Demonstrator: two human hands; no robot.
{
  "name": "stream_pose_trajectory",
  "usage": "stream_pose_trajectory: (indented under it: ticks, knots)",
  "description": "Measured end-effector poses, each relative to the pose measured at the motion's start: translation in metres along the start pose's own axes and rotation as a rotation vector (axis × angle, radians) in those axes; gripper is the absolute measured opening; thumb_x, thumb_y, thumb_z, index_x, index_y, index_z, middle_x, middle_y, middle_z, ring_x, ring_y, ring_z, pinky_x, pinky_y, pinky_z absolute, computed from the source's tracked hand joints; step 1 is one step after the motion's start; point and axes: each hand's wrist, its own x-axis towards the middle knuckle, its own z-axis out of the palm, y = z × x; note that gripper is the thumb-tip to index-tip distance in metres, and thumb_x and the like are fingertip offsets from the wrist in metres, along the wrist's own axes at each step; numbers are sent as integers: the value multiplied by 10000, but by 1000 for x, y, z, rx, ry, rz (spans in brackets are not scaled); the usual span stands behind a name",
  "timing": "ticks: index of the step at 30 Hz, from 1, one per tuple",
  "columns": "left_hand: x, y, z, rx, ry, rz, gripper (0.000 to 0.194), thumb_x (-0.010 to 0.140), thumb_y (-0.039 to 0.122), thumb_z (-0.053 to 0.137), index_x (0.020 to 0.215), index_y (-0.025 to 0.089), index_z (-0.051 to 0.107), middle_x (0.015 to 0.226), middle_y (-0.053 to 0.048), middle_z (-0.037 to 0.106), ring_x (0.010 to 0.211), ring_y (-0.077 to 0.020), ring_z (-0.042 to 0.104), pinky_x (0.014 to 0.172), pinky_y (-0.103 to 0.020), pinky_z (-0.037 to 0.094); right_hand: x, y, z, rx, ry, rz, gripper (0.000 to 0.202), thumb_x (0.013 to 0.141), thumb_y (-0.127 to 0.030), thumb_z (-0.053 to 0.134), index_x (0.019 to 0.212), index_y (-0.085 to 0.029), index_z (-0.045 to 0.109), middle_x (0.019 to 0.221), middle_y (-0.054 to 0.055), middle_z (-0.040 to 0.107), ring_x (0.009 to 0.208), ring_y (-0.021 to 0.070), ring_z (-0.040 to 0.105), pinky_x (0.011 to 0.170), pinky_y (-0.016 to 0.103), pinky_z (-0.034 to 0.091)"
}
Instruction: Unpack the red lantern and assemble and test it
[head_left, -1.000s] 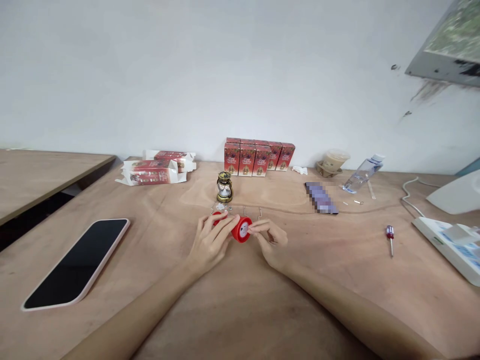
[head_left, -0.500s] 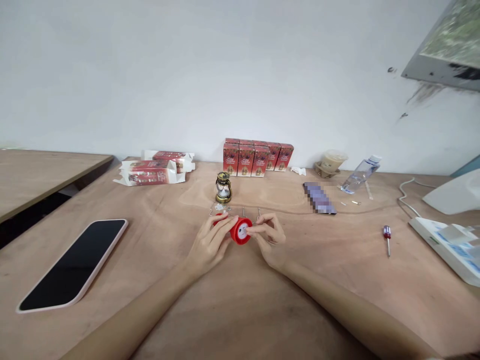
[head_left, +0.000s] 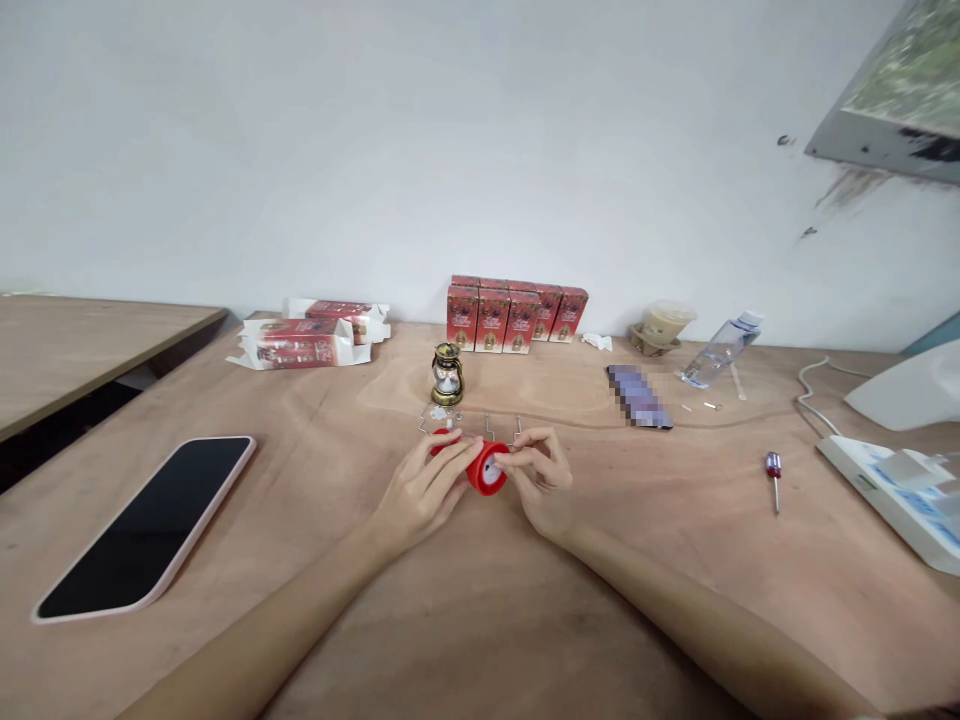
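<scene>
My left hand (head_left: 422,490) is wrapped around a small red lantern (head_left: 480,483) lying on its side, its round base turned towards my right. Set inside the red rim is a white disc (head_left: 493,469) with a dark spot. At that disc, the thumb and fingertips of my right hand (head_left: 546,480) are pinched together; whatever they hold is too small to make out. Thin bent metal wires (head_left: 489,428) and tiny white pieces (head_left: 439,413) lie just beyond my hands. A gold lantern (head_left: 447,375) stands upright behind them.
Red boxes (head_left: 491,320) stand by the wall, with opened boxes (head_left: 296,345) to their left. A large phone (head_left: 150,530) lies at left. On the right are a purple phone (head_left: 641,398), cup (head_left: 667,322), bottle (head_left: 721,350), screwdriver (head_left: 774,480) and power strip (head_left: 896,495).
The red lantern has shifted slightly to the right and its base has turned a little. My right fingertips stay at the white disc.
</scene>
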Motion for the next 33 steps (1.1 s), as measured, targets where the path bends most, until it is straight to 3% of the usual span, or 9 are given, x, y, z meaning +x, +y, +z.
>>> stream_pose_trajectory:
  ticks: [14, 33]
  knots:
    - [1, 2, -3, 59, 29, 11, 596, 833, 147, 612, 1379, 139, 374, 1120, -128, 672, 1038, -244, 588, 835, -386, 551, 0, -1, -2, 14, -49, -50, 220, 851, -105, 570, 960, -256, 688, 959, 52, 618, 837, 138, 617, 727, 297, 544]
    - [1, 5, -3, 28, 35, -1, 608, 824, 143, 622, 1378, 134, 372, 1119, -137, 671, 1039, -248, 588, 840, -393, 548, -2, 0, 0, -41, -3, -102, 143, 857, -146, 564, 890, -247, 660, 907, 39, 579, 809, 141, 601, 670, 292, 534]
